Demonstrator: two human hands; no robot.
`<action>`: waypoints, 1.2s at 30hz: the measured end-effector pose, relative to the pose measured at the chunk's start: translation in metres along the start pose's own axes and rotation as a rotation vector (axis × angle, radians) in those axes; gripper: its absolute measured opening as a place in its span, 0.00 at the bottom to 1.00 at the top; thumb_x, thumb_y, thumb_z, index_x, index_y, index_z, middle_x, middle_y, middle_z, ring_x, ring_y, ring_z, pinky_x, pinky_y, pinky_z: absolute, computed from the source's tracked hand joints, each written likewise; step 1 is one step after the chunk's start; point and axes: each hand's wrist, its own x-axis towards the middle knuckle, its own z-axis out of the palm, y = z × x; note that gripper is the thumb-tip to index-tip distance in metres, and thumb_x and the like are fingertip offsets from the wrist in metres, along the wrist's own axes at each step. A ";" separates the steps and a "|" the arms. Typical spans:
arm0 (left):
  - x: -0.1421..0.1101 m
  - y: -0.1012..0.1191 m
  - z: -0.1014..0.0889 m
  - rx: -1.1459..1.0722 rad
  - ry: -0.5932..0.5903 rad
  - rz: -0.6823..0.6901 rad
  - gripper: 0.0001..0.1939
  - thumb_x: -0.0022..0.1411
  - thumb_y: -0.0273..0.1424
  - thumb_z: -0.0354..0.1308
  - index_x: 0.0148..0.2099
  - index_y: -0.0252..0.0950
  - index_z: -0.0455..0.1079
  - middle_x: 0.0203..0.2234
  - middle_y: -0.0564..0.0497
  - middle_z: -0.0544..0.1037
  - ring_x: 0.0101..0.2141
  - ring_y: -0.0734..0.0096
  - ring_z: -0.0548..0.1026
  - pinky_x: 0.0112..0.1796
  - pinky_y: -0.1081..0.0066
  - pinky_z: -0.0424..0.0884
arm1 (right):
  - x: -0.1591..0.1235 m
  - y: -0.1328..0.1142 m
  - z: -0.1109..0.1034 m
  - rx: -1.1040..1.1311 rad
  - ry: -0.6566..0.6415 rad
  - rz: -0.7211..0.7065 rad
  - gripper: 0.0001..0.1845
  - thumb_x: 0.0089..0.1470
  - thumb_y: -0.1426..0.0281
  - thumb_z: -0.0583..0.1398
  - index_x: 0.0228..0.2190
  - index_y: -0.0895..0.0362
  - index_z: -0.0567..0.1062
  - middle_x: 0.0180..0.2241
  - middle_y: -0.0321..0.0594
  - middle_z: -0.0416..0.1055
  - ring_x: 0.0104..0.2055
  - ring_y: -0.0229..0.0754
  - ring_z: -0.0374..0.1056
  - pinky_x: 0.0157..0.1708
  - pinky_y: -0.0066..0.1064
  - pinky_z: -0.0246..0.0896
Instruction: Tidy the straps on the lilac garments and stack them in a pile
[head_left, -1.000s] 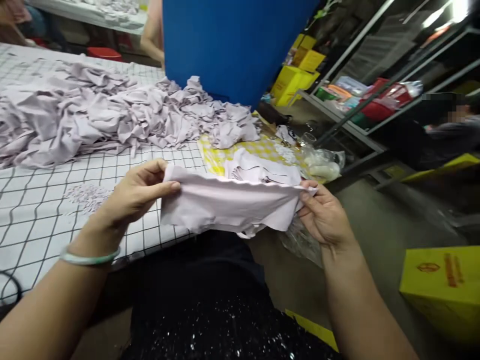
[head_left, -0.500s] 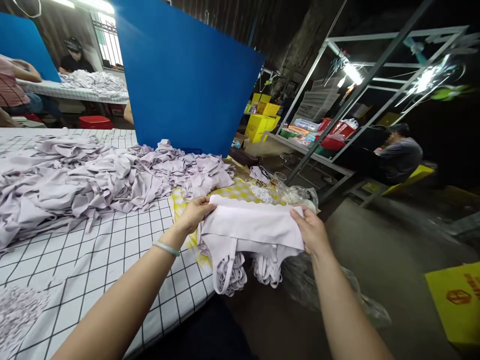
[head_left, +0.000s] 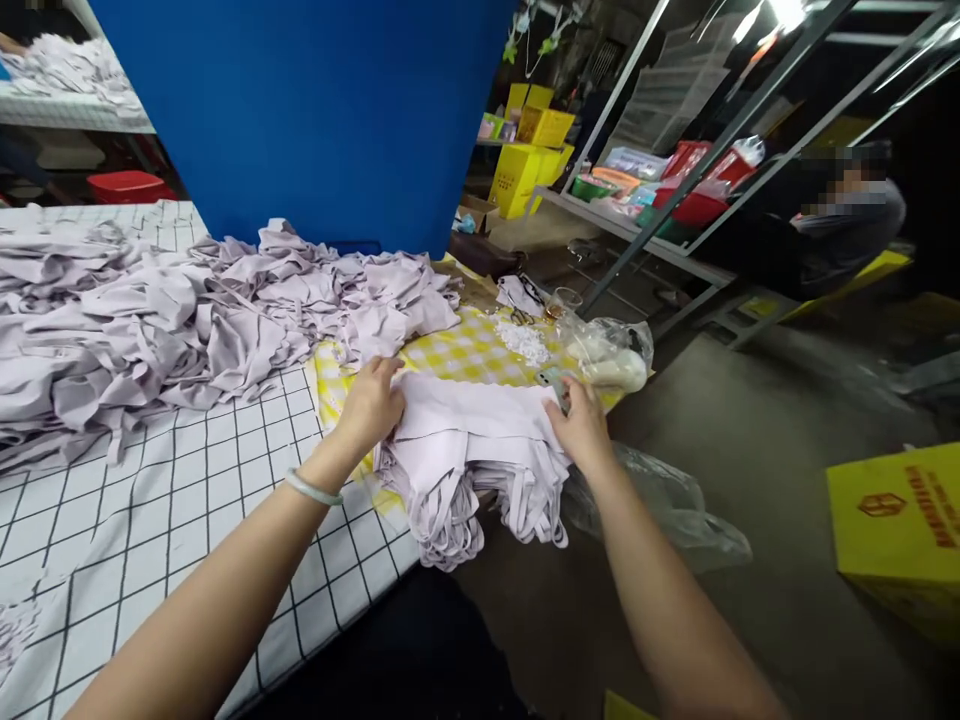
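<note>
A pale lilac bra top [head_left: 480,408] with a scalloped edge lies flat over a stack of like bra tops [head_left: 450,500], whose looped straps hang off the table's corner. My left hand [head_left: 371,405] is closed at its left end, fingers curled over the edge. At the opposite end my right hand [head_left: 583,422] pinches the corner between thumb and fingers. Just behind that hand, a phone [head_left: 553,382] lies partly hidden on the yellow checked cloth [head_left: 442,350].
A heap of lilac pieces [head_left: 172,310] covers the left of the grid-patterned table [head_left: 225,470]. A blue panel [head_left: 315,120] rises behind. Scissors [head_left: 521,317], white scraps [head_left: 523,342] and a plastic bag [head_left: 611,350] lie farther back. A person [head_left: 851,215] sits at right, near a yellow box [head_left: 892,520].
Both hands have lowered the bra top from its raised, stretched-out position onto the stack. The right hand has moved inward, and the view has tilted down and shifted right.
</note>
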 end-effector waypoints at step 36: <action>-0.151 -0.040 -0.185 0.130 0.683 0.065 0.33 0.61 0.35 0.63 0.65 0.37 0.56 0.66 0.38 0.59 0.66 0.50 0.55 0.63 0.49 0.57 | -0.078 -0.368 0.213 0.493 -0.841 -0.684 0.06 0.61 0.66 0.60 0.39 0.54 0.72 0.33 0.34 0.70 0.35 0.38 0.68 0.36 0.30 0.64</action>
